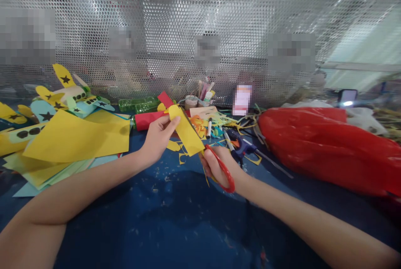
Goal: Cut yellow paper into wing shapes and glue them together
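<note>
My left hand (157,138) pinches the upper edge of a yellow paper piece (186,132) and holds it up over the dark blue table (175,223). My right hand (216,168) has its fingers through the red handles of a pair of scissors (223,169), whose blades run up along the paper's right edge. Small yellow offcuts (175,147) lie on the table just behind the paper.
Sheets of yellow and pale blue paper (75,137) are stacked at left, with paper-and-bottle planes (73,93) behind. A green bottle (139,104), red roll (147,119), pens, a glue gun (242,147) and scraps fill the middle. A red plastic bag (326,148) lies right. Perforated metal screen (200,31) behind.
</note>
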`<state>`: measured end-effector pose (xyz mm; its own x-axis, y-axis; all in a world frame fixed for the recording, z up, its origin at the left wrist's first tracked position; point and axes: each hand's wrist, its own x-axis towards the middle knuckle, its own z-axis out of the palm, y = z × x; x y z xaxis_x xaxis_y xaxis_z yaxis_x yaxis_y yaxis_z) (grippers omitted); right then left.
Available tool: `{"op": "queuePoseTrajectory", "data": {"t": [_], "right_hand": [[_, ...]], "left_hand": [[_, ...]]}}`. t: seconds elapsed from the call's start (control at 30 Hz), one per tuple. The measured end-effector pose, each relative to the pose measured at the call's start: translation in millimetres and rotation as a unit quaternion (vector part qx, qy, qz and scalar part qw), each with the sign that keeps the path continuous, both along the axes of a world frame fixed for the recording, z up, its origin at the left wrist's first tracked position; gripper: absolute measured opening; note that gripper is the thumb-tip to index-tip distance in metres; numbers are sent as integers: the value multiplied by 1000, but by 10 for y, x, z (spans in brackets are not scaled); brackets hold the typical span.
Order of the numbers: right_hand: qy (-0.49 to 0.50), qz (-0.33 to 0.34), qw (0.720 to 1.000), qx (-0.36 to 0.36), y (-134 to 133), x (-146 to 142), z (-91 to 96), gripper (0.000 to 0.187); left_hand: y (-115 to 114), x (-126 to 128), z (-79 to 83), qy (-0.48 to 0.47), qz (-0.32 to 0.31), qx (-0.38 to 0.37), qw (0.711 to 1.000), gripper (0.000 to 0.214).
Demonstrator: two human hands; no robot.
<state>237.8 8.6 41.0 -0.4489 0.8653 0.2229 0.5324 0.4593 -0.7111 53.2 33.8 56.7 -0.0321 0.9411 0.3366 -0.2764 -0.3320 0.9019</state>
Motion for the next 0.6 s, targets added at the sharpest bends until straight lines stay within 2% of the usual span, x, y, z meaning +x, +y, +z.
{"op": "queuePoseTrajectory", "data": {"t": [0.4, 0.6], "right_hand": [[-38, 38, 998, 25, 35, 31, 22, 74], [-29, 34, 999, 30, 37, 42, 24, 75]], "left_hand": [[-1, -7, -5, 37, 8, -5, 999, 29], [-31, 0, 3, 43, 2, 12, 999, 28]]}}
